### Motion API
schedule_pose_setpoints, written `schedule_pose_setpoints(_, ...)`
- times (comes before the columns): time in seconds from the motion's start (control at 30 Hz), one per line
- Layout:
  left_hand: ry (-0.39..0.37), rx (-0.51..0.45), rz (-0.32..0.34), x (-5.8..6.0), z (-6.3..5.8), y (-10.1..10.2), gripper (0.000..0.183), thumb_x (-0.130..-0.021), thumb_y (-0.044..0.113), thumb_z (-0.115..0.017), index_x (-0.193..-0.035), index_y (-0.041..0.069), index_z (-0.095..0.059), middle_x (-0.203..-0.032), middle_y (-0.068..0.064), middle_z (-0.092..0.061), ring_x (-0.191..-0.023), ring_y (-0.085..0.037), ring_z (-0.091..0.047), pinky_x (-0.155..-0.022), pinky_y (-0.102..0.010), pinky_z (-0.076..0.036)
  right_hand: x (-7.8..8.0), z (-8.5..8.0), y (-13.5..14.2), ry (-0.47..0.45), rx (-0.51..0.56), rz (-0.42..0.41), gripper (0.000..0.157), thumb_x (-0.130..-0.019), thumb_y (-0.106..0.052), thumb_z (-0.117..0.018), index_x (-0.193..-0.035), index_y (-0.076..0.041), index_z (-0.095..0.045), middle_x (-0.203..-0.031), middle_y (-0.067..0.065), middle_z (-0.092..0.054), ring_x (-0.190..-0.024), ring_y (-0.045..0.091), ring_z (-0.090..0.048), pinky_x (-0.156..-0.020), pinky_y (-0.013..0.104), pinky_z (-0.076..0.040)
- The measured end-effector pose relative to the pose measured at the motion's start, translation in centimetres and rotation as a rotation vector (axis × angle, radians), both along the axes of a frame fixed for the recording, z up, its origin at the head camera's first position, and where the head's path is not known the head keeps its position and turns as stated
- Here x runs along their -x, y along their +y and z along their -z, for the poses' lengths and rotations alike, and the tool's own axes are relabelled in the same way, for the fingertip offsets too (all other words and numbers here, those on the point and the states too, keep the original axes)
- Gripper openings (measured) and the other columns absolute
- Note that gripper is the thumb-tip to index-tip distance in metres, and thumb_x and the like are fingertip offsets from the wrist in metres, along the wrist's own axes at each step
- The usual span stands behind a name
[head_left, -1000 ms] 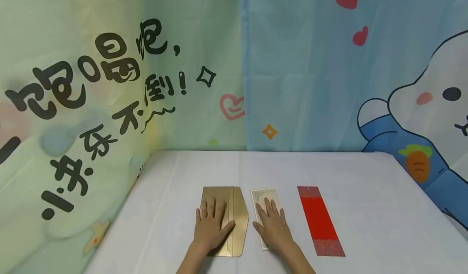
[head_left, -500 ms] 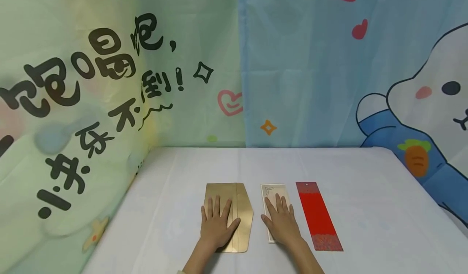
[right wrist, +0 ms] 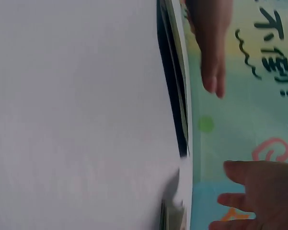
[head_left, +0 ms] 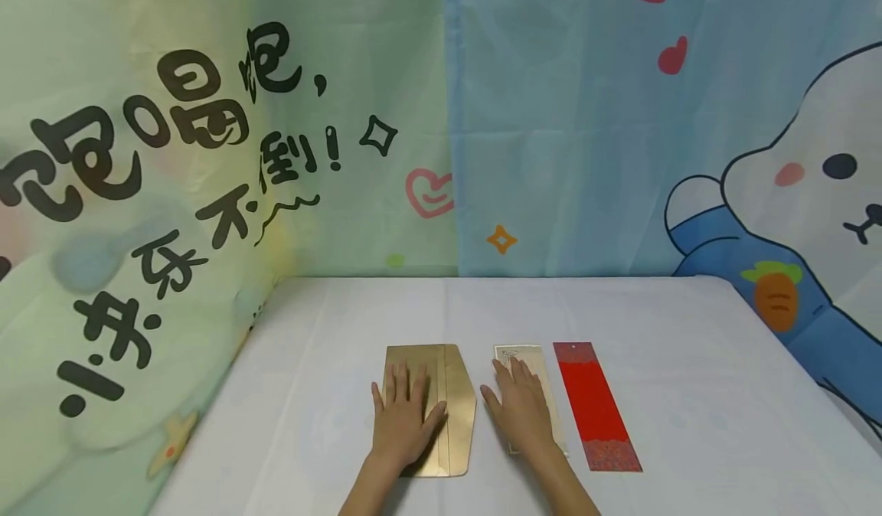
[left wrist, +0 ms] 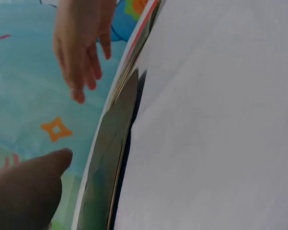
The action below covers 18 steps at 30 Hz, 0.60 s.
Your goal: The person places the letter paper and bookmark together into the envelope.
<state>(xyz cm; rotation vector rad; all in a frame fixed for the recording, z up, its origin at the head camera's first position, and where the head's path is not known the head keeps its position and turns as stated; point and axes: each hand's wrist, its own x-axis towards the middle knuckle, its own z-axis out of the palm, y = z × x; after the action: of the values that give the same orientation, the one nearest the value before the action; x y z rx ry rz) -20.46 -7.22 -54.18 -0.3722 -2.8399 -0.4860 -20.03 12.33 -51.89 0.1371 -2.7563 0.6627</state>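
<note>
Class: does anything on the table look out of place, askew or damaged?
Only the gold envelope looks odd: in the left wrist view its edge seems lifted, with a dark shadow beside it. The cream card and red strip show no visible damage.

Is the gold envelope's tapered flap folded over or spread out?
Spread out. In the head view, the tapered flap of the gold envelope extends past the crease, toward the right hand.

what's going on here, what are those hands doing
A person has both hands, fingers extended, over flat things on a white table. The left hand is over a gold envelope-like piece, the right hand over a cream card. Neither hand is holding anything. A red strip lies beyond the card, with no hand on it.
</note>
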Motion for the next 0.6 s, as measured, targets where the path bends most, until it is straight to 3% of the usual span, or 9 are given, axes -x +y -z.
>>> schedule_pose_setpoints(0.13,0.051,-0.007,-0.008,0.2,-0.5,-1.2,0.07,-0.089,0.053,-0.046,-0.144,0.012,-0.032,-0.147,-0.024,-0.023,-0.135,-0.044,-0.01,-0.099,-0.067,-0.012,-0.2,0.1,-2.7,0.081,0.048,-0.064,0.061,-0.083,-0.03,-0.065,-0.132,0.001,-0.047,-0.133,0.031,-0.041,-0.125,0.044,-0.035,-0.1,0.055,-0.028)
schedule_pose_setpoints(0.23,0.051,-0.008,-0.012,0.3,-0.6,-2.0,0.072,-0.088,0.055,-0.047,-0.144,0.014,-0.032,-0.148,-0.023,-0.02,-0.135,-0.044,-0.009,-0.098,-0.068,-0.011,-0.3,0.7,-4.3,0.071,0.044,-0.108,0.067,-0.083,-0.036,-0.065,-0.136,-0.002,-0.044,-0.135,0.032,-0.037,-0.126,0.047,-0.032,-0.1,0.056,-0.028)
schedule_pose_setpoints(0.47,-0.134,0.044,-0.008,-0.2,-0.4,-2.9,0.079,-0.085,0.063,-0.043,-0.146,0.016,-0.029,-0.148,-0.024,-0.017,-0.134,-0.047,-0.011,-0.099,-0.067,-0.011,-0.6,2.0,-5.4,-0.014,0.044,-0.126,0.07,-0.082,-0.04,-0.064,-0.139,-0.008,-0.04,-0.136,0.034,-0.035,-0.127,0.049,-0.028,-0.101,0.057,-0.025)
schedule_pose_setpoints(0.6,-0.177,0.051,-0.006,-0.5,-0.2,-3.1,0.077,-0.085,0.063,-0.042,-0.145,0.015,-0.031,-0.148,-0.024,-0.018,-0.134,-0.047,-0.012,-0.099,-0.067,-0.01,-0.7,2.5,-5.2,-0.024,0.054,-0.127,0.067,-0.082,-0.038,-0.064,-0.139,-0.008,-0.042,-0.137,0.032,-0.034,-0.128,0.048,-0.026,-0.102,0.056,-0.024)
